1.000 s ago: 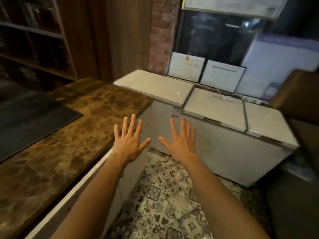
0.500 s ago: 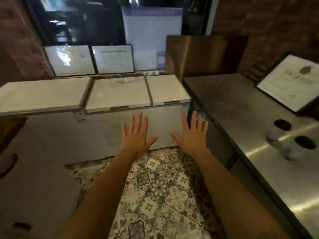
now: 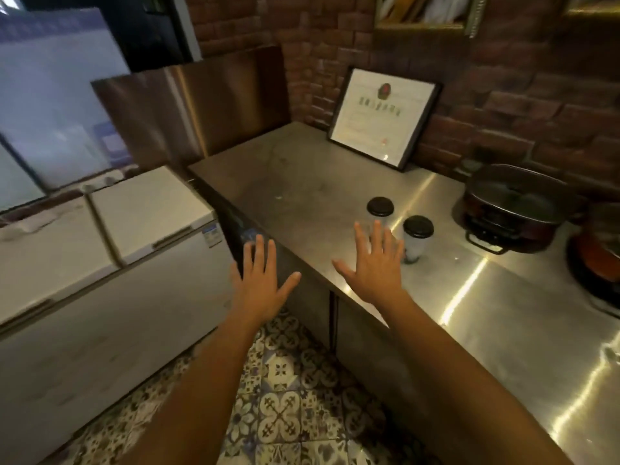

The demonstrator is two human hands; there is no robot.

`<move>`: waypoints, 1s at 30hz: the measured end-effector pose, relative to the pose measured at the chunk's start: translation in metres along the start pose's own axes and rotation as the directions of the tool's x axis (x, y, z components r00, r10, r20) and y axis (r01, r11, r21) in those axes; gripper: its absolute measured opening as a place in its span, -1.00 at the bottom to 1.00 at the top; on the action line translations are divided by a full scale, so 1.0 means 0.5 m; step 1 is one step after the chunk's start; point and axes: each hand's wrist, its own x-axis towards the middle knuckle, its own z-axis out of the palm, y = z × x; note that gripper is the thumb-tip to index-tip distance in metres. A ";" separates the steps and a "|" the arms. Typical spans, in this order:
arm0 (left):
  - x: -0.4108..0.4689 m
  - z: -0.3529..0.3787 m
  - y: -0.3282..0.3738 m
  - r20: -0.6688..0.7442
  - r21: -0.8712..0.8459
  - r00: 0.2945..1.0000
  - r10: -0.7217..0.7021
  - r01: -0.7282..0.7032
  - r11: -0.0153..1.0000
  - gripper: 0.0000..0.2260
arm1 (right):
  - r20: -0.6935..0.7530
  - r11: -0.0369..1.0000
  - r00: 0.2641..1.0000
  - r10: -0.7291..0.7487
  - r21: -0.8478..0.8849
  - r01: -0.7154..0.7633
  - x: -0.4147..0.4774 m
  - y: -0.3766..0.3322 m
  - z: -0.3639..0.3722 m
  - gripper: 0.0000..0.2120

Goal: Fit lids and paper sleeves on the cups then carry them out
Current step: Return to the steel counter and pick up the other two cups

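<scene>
Two pale cups stand side by side on the steel counter [image 3: 302,182]. Each has a dark round top; I cannot tell whether these are lids or dark contents. The farther cup [image 3: 380,209] is partly hidden behind my right fingers; the nearer cup [image 3: 417,238] stands just right of them. My right hand [image 3: 375,268] hovers flat over the counter's front edge, fingers spread, holding nothing, just short of the cups. My left hand [image 3: 260,285] is also spread and bare, out over the floor to the left of the counter. No paper sleeves are in view.
A framed certificate [image 3: 382,117] leans on the brick wall behind the cups. A dark lidded cooker [image 3: 513,209] and an orange pot [image 3: 600,253] sit at the counter's right. White chest freezers [image 3: 110,229] stand at left across a patterned tile floor [image 3: 278,407].
My view has swung right from the marble counter and freezers to the steel counter. The cups have come to the middle of the view, close to my right hand. Both hands stay spread and bare.
</scene>
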 end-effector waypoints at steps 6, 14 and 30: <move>0.147 0.071 0.099 0.088 -0.107 0.979 0.186 -0.176 0.978 -0.18 | 0.023 0.976 0.976 0.215 -0.026 -0.214 0.064 0.135 0.027 -0.10; 0.424 0.173 0.161 0.309 -0.471 0.917 0.251 -0.081 0.878 -0.11 | 0.056 0.811 0.828 0.558 0.175 -0.559 0.179 0.226 0.134 0.07; 0.789 0.416 0.337 0.334 -0.735 0.856 0.394 -0.025 0.678 -0.03 | 0.001 0.307 0.489 0.872 0.777 -0.549 0.376 0.354 0.311 0.10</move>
